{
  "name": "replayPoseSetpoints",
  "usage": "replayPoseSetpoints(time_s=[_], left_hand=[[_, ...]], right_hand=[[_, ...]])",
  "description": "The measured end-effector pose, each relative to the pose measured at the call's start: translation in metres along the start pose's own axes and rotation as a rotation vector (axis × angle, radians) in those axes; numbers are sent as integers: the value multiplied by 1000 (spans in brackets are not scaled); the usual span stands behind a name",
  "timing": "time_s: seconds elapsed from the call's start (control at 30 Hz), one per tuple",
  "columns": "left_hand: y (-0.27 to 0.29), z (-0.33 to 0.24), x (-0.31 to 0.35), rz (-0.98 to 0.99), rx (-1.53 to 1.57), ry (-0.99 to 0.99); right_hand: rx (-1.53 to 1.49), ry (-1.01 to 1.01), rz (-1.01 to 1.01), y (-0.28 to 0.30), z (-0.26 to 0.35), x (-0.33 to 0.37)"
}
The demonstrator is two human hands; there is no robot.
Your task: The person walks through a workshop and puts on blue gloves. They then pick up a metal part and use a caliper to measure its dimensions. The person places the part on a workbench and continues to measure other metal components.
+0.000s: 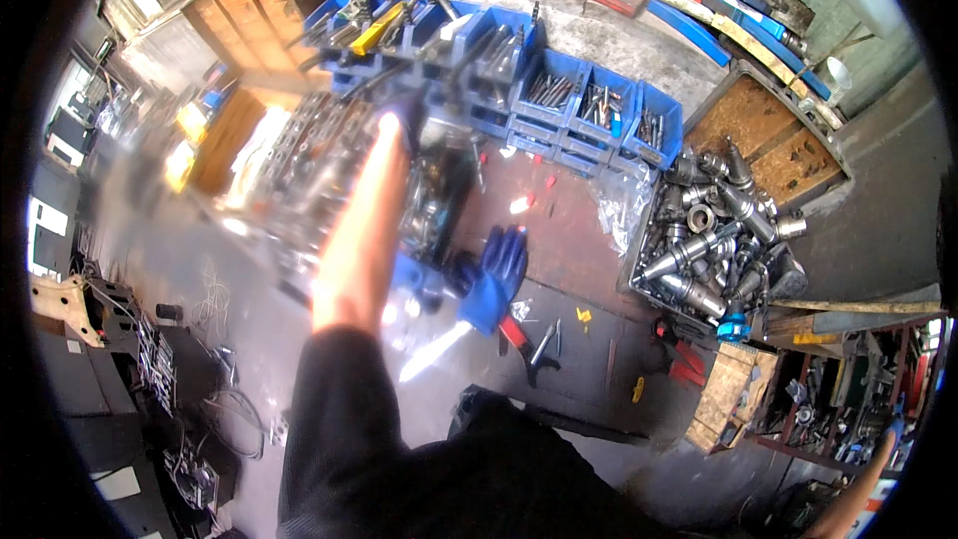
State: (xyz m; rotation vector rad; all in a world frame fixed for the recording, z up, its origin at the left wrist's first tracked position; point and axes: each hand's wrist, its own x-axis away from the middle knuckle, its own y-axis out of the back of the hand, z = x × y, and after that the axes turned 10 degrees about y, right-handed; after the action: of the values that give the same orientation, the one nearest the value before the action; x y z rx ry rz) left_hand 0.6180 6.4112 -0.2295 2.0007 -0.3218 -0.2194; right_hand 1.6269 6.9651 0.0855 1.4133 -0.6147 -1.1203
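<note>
My left forearm stretches up over the bench in a black sleeve pushed to the elbow. My left hand (407, 120) is dark and smeared by motion, so its fingers cannot be read. It is over blurred rows of metal parts (309, 160), just short of the blue bins (429, 90). At the lower right rim a bare forearm ends in a small bluish hand, apparently my right hand (894, 431), by a shelf of tools; its fingers are too small to make out. A blue work glove (491, 284) lies on the bench, beside a red-handled tool (515, 334).
Smaller blue bins (551, 85) hold drill bits and cutters. A tray piled with metal tool holders (714, 230) stands at the right, near a crumpled clear plastic bag (624, 208). A wooden box (733, 394) sits by the bench's right corner. Machine parts (160, 369) fill the left.
</note>
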Motion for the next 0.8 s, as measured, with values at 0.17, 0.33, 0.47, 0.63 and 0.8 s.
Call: replayPoseSetpoints(time_s=[0.17,0.33,0.47,0.63,0.8], left_hand=[[-22,4,-37,30,1015,230],[28,-30,-5,-112,170,238],[76,0,66,-178,-53,-202],[69,-70,241,565,1698,-228],[0,-134,447,953,1590,340]], right_hand=[[4,-11,-7,-11,15,-4],[17,-3,-8,-5,20,0],[5,53,0,-18,23,-13],[6,92,-50,-9,1,8],[92,133,-95,1,16,-12]])
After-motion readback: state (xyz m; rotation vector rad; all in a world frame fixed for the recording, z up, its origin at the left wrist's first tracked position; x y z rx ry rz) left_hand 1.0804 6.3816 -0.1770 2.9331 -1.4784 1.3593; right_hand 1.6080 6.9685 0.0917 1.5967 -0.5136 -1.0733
